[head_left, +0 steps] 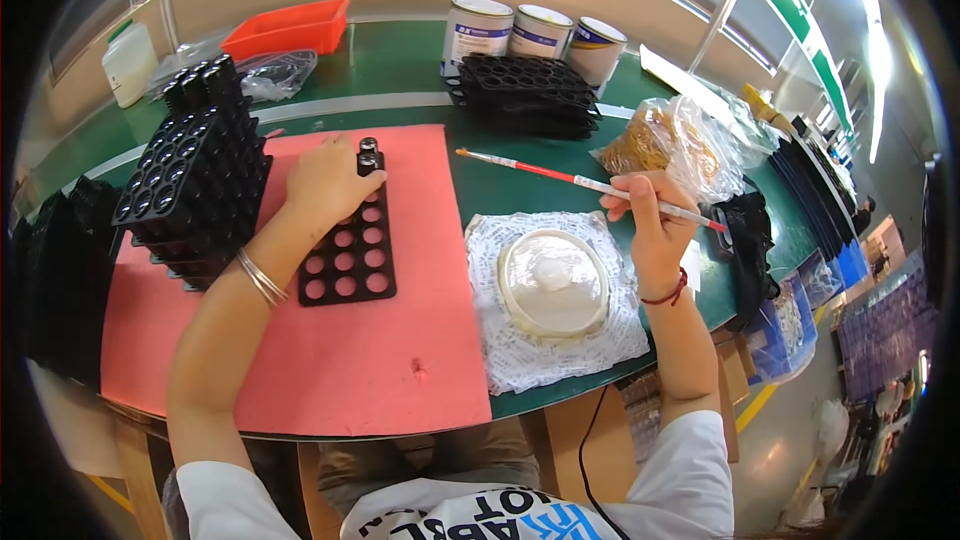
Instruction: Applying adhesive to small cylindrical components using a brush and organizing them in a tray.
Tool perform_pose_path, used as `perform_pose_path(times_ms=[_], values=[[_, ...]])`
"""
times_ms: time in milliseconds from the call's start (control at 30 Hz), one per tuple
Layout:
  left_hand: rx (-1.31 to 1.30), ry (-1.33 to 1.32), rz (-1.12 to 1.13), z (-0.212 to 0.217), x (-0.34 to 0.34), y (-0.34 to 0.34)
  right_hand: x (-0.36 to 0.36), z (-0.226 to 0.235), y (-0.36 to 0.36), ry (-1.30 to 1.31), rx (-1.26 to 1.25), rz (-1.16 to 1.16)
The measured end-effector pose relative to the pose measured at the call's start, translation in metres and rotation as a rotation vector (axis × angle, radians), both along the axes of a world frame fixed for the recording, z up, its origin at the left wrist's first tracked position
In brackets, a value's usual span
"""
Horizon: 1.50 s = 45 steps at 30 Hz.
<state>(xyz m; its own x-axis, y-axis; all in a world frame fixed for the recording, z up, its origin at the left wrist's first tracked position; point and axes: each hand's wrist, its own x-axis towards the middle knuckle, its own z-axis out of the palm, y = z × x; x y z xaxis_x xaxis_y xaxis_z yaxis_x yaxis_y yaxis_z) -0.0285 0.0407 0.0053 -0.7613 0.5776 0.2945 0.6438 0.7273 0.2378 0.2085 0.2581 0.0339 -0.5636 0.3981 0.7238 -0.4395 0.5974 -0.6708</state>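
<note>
My left hand (335, 185) is closed over the far end of a black tray with round holes (345, 287), its thumb beside small glossy black round parts (369, 148) standing in the far right corner. Whatever its fingers grip is hidden. The tray's nearer holes show the pink mat (420, 260) beneath. In my right hand (655, 215) is a thin paintbrush (545, 173) with a red and white handle, its tip pointing left, clear of the tray. Below the brush, a shallow round dish (553, 283) with a glossy pale surface rests on a crumpled white printed sheet (610, 350).
Stacked black trays filled with round parts (195, 175) stand left of the mat. Empty black trays (525, 95) and several cans (478, 32) stand at the back, near a red bin (287, 28). A plastic bag of yellowish-brown pieces (655, 145) lies behind my right hand.
</note>
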Motion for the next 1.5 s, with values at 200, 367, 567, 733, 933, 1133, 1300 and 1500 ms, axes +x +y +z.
perform_pose_path(times_ms=[200, 367, 567, 733, 933, 1133, 1300, 1500], values=[[0.181, 0.081, -0.156, 0.002, 0.014, -0.006, -0.001, 0.003, 0.002, 0.060, 0.043, -0.004], [0.362, -0.092, -0.446, 0.014, 0.087, -0.026, 0.014, 0.008, 0.016, 0.215, 0.197, 0.031], [0.440, -0.396, -0.520, -0.002, 0.108, -0.053, 0.012, 0.010, 0.024, 0.350, 0.079, 0.133], [0.551, -0.524, -0.509, -0.017, 0.105, -0.048, 0.005, 0.008, 0.021, 0.455, 0.057, 0.141], [0.596, -0.611, -0.500, -0.013, 0.107, -0.052, 0.010, 0.011, 0.022, 0.411, 0.145, 0.090], [0.601, -0.663, -0.520, -0.012, 0.106, -0.050, 0.005, 0.008, 0.021, 0.394, 0.147, 0.108], [0.548, -0.680, -0.528, -0.014, 0.103, -0.054, -0.002, 0.007, 0.013, 0.346, 0.092, 0.075], [0.672, -0.851, -0.476, -0.017, 0.105, -0.050, -0.001, 0.006, 0.015, 0.258, 0.007, 0.126]])
